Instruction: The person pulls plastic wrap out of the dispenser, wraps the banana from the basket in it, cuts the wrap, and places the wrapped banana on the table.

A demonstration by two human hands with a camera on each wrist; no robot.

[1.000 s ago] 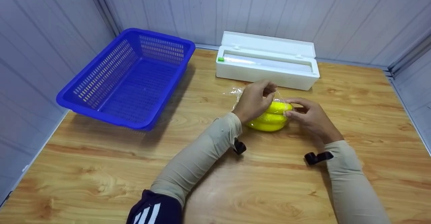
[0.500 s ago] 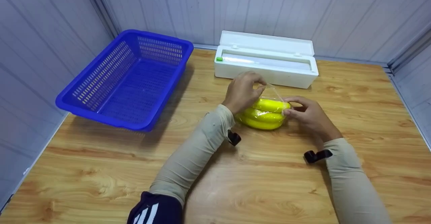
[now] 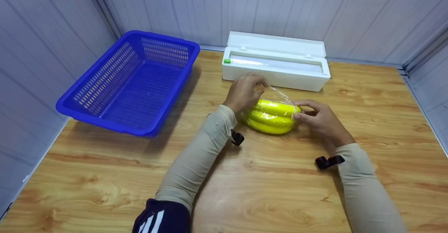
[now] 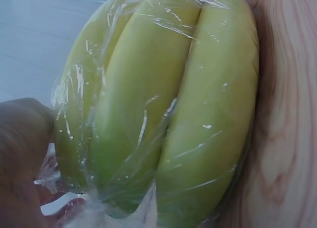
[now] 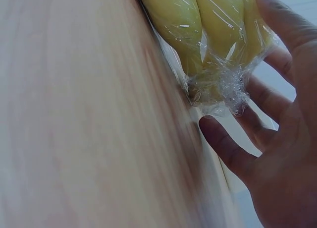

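A bunch of yellow bananas (image 3: 271, 117), wrapped in clear cling film, lies on the table in the head view. My left hand (image 3: 244, 91) pinches a loose end of the cling film (image 3: 280, 93) above the bananas' left side; the film stretches tautly across to the right. At the bunch's right end, my right hand (image 3: 322, 121) holds the wrapped tips between thumb and fingers. Up close in the left wrist view, the bananas (image 4: 148, 99) show through shiny, creased film. Crumpled film (image 5: 230, 86) gathers at their tips in the right wrist view, beside the right fingers.
Behind the bananas stands a white cling film box (image 3: 274, 75) with its lid up and a green slider at its left end. A blue slotted basket (image 3: 148, 89) sits on the wooden table (image 3: 245, 194) at left. Panelled walls border the table's back and sides.
My left hand has moved left, drawing the film out over the bananas, which show more fully now. The bunch has shifted slightly left. My right hand stays almost in place.
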